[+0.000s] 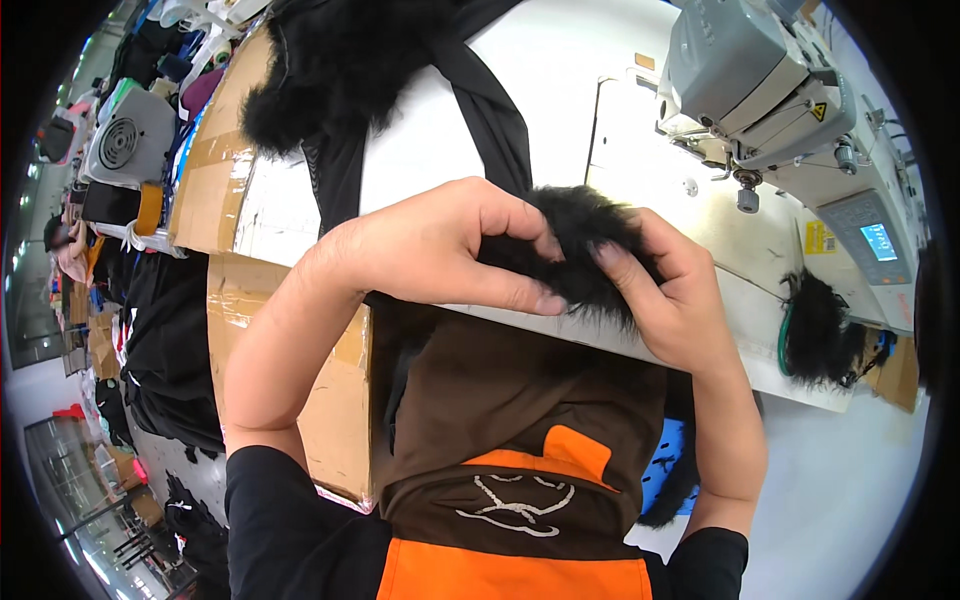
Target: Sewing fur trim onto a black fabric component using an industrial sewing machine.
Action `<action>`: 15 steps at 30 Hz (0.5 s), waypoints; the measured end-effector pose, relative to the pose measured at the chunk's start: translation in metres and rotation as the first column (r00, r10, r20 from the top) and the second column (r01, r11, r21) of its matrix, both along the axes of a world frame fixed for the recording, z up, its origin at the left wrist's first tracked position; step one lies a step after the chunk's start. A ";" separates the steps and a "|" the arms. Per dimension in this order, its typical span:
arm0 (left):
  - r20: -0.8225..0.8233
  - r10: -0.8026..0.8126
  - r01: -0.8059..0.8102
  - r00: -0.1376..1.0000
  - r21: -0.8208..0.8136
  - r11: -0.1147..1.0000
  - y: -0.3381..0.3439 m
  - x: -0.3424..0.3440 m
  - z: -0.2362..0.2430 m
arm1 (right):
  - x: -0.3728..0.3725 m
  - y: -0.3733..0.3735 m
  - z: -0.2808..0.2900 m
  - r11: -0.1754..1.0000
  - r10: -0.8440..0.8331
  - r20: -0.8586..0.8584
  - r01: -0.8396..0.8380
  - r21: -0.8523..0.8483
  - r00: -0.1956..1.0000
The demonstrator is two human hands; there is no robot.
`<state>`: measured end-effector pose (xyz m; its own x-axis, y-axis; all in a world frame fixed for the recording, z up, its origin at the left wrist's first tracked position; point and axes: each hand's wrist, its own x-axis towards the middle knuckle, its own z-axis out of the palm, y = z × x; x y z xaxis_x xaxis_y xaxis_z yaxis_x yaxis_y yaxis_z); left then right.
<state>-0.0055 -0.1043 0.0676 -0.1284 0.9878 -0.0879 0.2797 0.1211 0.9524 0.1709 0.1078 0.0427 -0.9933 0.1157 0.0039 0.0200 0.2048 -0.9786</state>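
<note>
The two forearms bend inward to the left of the sewing machine [745,80]. The left hand [465,245], fingers pointing toward it, and the right hand [675,290], thumb on top, grasp a black furry piece [588,235] at the tabletop [415,140]. Its visible length slants, machine-side part nearer the person; hands cover the ends.

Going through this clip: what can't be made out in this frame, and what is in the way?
All in the head view:
- Underside of the black furry piece: hidden by its own pile and the right hand.
- Whether the left hand grips or only touches it: fur covers the contact.
- Full extent of the black fur bundle: cut off by the upper edge.
- What the background person is doing: too small.
</note>
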 end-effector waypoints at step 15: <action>-0.046 0.088 -0.090 0.995 -0.027 0.996 0.010 -0.009 -0.012 | -0.014 0.002 0.010 0.993 -0.004 0.016 0.006 -0.115 1.000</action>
<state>-0.0147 -0.0938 0.0558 -0.2202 0.9694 -0.1085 0.3090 0.1748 0.9349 0.1572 0.1097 0.0522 -0.9925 0.1195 -0.0254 0.0365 0.0910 -0.9952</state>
